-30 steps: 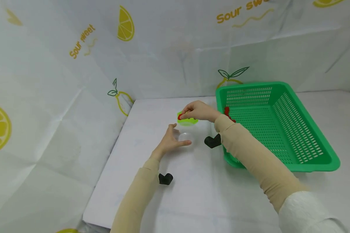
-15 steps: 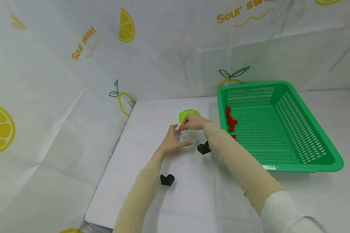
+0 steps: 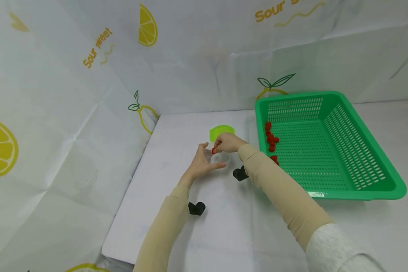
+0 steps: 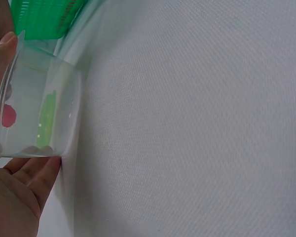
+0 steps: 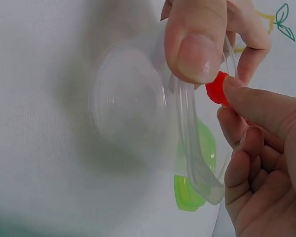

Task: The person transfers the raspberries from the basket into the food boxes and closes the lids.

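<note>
My left hand (image 3: 200,164) holds a clear plastic tub (image 4: 30,81) on the white surface, thumb on one side and fingers on the other. Over the tub's mouth, my right hand (image 3: 228,142) pinches a small red raspberry-like berry (image 5: 217,89) between thumb and fingertips. A pinkish-red blur (image 4: 7,115) shows through the tub's wall in the left wrist view. Just behind the tub lies a shallow lime-green piece (image 3: 221,130), shaped like a lid, partly covered by my right hand.
To the right stands a green perforated basket (image 3: 355,195). Several red berries (image 3: 271,139) lie along its left inner side. A white cloth (image 3: 210,64) printed with lemons hangs behind and at the left. The table's left edge is in view.
My right hand has come toward me with the berry, from over the lime-green piece to over the tub. My left hand keeps its place at the tub.
</note>
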Demonstrator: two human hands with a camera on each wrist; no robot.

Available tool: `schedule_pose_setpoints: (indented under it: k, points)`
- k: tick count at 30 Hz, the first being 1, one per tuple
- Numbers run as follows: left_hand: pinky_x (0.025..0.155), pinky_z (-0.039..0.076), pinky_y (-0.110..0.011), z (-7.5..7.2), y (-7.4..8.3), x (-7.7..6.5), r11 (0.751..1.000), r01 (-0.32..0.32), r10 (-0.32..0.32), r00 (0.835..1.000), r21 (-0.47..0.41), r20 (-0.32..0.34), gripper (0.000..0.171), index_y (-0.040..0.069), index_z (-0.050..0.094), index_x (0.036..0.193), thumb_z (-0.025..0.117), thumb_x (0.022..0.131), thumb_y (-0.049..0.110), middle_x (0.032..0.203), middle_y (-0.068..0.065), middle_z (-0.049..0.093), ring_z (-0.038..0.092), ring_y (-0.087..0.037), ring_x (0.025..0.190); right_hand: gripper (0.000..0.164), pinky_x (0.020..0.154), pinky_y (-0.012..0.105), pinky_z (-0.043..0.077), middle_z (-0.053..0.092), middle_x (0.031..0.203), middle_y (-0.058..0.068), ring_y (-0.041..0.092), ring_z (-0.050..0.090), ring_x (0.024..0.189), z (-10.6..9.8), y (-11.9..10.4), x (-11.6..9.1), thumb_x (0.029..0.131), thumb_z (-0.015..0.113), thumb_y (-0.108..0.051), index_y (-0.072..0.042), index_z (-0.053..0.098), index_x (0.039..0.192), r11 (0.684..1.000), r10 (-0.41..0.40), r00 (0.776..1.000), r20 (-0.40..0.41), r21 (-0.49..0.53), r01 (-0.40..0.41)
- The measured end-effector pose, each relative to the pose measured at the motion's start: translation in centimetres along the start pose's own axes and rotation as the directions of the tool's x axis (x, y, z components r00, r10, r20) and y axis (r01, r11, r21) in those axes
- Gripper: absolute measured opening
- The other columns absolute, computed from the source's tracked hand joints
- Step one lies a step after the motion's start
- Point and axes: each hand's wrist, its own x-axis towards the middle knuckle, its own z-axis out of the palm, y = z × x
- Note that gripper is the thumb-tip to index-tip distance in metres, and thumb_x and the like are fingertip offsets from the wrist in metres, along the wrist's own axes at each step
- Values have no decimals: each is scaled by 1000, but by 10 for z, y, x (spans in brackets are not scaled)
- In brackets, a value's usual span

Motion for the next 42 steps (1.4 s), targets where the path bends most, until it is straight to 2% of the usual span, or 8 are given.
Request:
schedule_pose_setpoints:
  k: [8, 15, 19, 26, 30, 36, 39, 42]
  points:
    - [106, 37, -44, 0, -1, 2, 1000, -4, 4, 1000, -1, -6, 111, 13, 20, 142, 80, 60, 57, 133, -8, 44, 43, -20, 127, 17, 79, 30, 48, 69, 99, 12, 22, 60, 89, -1, 2, 2, 90, 59, -15, -4, 66, 101, 999, -40, 999, 8, -25, 40]
    - [107, 37, -46, 2, -3, 4, 1000, 10, -10, 1000, -8, 22, 115, 15, 18, 144, 78, 58, 62, 136, -9, 42, 41, -22, 130, 19, 77, 29, 47, 66, 102, 14, 20, 57, 86, -2, 4, -1, 93, 56, -16, -3, 65, 104, 999, -31, 999, 8, -27, 31]
    - [106, 38, -46, 2, -2, 4, 1000, 8, -8, 1000, -8, 25, 115, 15, 18, 144, 78, 58, 62, 137, -10, 42, 42, -23, 129, 20, 76, 28, 46, 65, 104, 16, 24, 58, 90, -3, 4, -1, 93, 55, -15, -3, 63, 108, 999, -30, 999, 12, -24, 30]
    - [106, 38, -45, 1, 0, 3, 999, 31, -30, 999, -19, 27, 114, 15, 19, 143, 80, 58, 60, 138, -10, 41, 42, -21, 130, 20, 75, 27, 46, 65, 98, 11, 22, 57, 88, -3, 3, -1, 92, 57, -14, -4, 63, 108, 998, -43, 999, 27, -33, 44]
    - [106, 38, -44, 0, 1, 3, 999, 29, -28, 999, -17, 23, 112, 14, 19, 142, 80, 59, 57, 137, -11, 41, 42, -21, 129, 21, 78, 29, 47, 65, 101, 11, 24, 58, 92, -6, 2, -6, 92, 57, -18, -5, 62, 108, 998, -47, 998, 46, -31, 48]
    - [106, 38, -46, 0, 3, 1, 999, 39, -39, 998, -3, 45, 109, 15, 17, 143, 79, 63, 56, 138, -10, 39, 40, -22, 131, 31, 88, 38, 47, 62, 111, 17, 31, 56, 102, -18, 10, -19, 93, 56, -26, -7, 59, 117, 996, -31, 997, 69, 80, 26]
    - [106, 37, -47, -1, 4, -1, 999, 50, -50, 997, -3, 50, 109, 15, 17, 143, 79, 63, 56, 139, -10, 39, 39, -24, 131, 34, 88, 37, 48, 61, 109, 17, 32, 55, 101, -26, 11, -28, 93, 55, -28, -7, 58, 119, 988, -48, 998, 31, 145, 43]
    - [107, 36, -48, -1, 4, -1, 998, 60, -59, 997, -6, 52, 111, 16, 16, 144, 79, 62, 58, 139, -11, 39, 39, -25, 132, 32, 81, 31, 47, 60, 103, 14, 30, 54, 95, -35, 10, -39, 93, 55, -30, -9, 59, 117, 980, -59, 998, -21, 187, 62]
